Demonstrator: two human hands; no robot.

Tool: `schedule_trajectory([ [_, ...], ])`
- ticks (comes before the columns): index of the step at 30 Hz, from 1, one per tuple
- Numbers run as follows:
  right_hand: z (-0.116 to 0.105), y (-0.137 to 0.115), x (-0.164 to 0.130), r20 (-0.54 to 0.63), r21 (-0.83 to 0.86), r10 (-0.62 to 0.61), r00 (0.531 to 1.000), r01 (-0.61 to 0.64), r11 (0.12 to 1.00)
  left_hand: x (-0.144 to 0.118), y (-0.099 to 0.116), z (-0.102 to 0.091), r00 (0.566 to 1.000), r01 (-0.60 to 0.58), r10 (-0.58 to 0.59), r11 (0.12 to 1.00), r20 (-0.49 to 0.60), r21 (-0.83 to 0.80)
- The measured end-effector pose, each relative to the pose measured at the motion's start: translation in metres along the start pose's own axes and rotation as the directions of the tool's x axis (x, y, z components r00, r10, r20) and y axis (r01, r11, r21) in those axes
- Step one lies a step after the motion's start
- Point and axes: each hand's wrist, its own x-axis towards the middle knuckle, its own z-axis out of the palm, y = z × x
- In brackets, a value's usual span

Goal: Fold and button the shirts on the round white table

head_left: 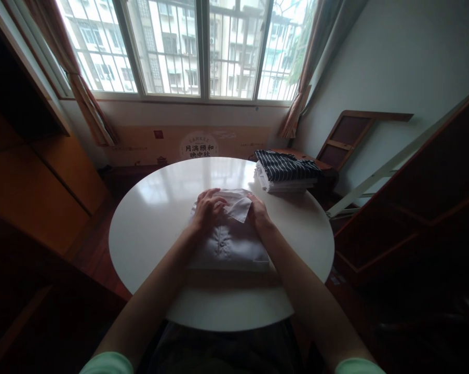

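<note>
White shirt (240,249) lies on the round table (141,249), directly under the two hands, and its lower part extends back between the forearms (160,283). The left hand (209,209) rests on its upper left side, with bent and spread fingers touching the cloth near the collar (239,209); whether these fingers pinch something, I cannot tell. The right hand (258,210) curls around the right edge of the collar and appears to grasp it. As I judge, the folding is mostly done: the shirt makes a compact, nearly rectangular shape, with the button placket (221,242) facing up. What is left seems to be the collar, which lies askew between the hands and not yet flat.

Beyond the right hand, and more to its right, one pile (289,174) stands near the far edge of the table, apart from the shirt. On its top I count one dark striped garment (283,162); below are white garments (287,185) in several layers, whose exact number I cannot count. Farther ahead of both hands there are one window (168,49) with four panes, and two curtains (296,114), one at each side.
</note>
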Motion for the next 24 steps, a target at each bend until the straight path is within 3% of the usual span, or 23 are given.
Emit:
schedule_trajectory([
  [4,0.001,-0.001,0.000,0.004,0.187,0.139,0.990,-0.138,0.973,-0.001,-0.006,0.005,1.000,0.019,-0.019,1.000,-0.022,-0.022],
  [10,0.002,0.000,0.001,0.004,0.277,0.198,0.980,-0.191,0.942,-0.001,-0.005,0.007,0.999,0.035,-0.036,0.999,-0.037,-0.030],
  [18,-0.001,0.005,0.004,0.005,0.376,0.216,0.976,-0.202,0.904,0.001,0.002,0.000,0.987,0.148,-0.154,0.980,-0.036,-0.134],
  [24,-0.002,0.007,0.004,0.014,0.361,0.217,0.976,-0.207,0.909,0.002,0.003,-0.003,0.982,0.183,-0.190,0.963,-0.019,-0.198],
])
